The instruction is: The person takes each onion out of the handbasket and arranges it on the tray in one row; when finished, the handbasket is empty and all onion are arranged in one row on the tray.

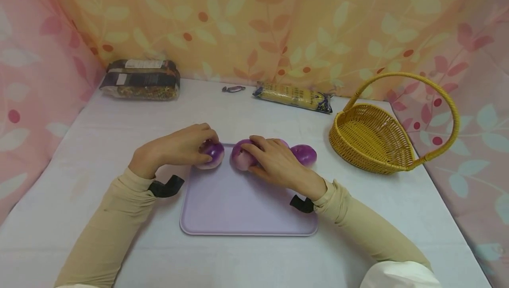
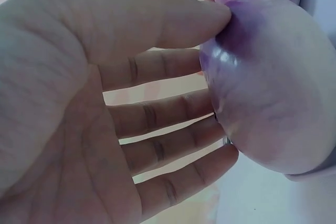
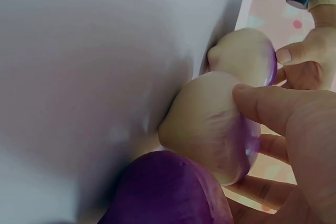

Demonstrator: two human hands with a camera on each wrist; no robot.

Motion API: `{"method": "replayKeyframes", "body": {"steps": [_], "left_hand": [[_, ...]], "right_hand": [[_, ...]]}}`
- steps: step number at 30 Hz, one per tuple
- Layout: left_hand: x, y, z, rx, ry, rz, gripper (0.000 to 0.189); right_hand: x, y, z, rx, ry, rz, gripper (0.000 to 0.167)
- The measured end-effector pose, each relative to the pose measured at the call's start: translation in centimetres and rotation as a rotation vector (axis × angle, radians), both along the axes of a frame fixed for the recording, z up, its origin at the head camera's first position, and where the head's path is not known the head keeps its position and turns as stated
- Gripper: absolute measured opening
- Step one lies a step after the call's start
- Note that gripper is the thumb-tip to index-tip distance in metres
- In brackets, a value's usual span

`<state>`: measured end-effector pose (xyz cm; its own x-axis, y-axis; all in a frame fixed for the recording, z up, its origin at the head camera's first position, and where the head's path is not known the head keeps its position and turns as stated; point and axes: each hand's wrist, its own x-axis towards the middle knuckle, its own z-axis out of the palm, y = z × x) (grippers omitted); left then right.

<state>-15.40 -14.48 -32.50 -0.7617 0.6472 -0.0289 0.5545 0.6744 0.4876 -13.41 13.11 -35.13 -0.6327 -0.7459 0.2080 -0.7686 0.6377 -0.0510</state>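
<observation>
My left hand (image 1: 183, 146) grips a purple-and-white turnip (image 1: 214, 155) at the far left corner of a lilac tray (image 1: 246, 210). In the left wrist view, thumb and fingertips press against that turnip (image 2: 273, 87). My right hand (image 1: 276, 162) holds a second turnip (image 1: 241, 156) near the tray's far edge, its thumb and fingers around it in the right wrist view, where the pale pointed end of the turnip (image 3: 202, 121) faces the tray. Beside the right hand lies another turnip (image 1: 304, 154), and one more is mostly hidden behind that hand.
A yellow wicker basket (image 1: 370, 164) with a tall handle stands at the right. Along the back lie a dark packet (image 1: 141, 80), a small wrapped candy (image 1: 233, 89) and a long yellow packet (image 1: 292, 97). Floral curtains enclose the white table (image 1: 99, 138).
</observation>
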Motion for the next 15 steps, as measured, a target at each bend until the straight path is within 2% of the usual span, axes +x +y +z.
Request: {"method": "replayKeyframes", "body": {"steps": [8, 15], "left_hand": [[-0.11, 0.01, -0.16, -0.007, 0.006, 0.003, 0.033], [-0.09, -0.03, -0.14, -0.013, 0.011, 0.014, 0.032]], "right_hand": [[0.01, 0.10, 0.08, 0.009, -0.011, -0.014, 0.054], [0.04, 0.52, 0.75, 0.006, -0.038, -0.043, 0.058]]}}
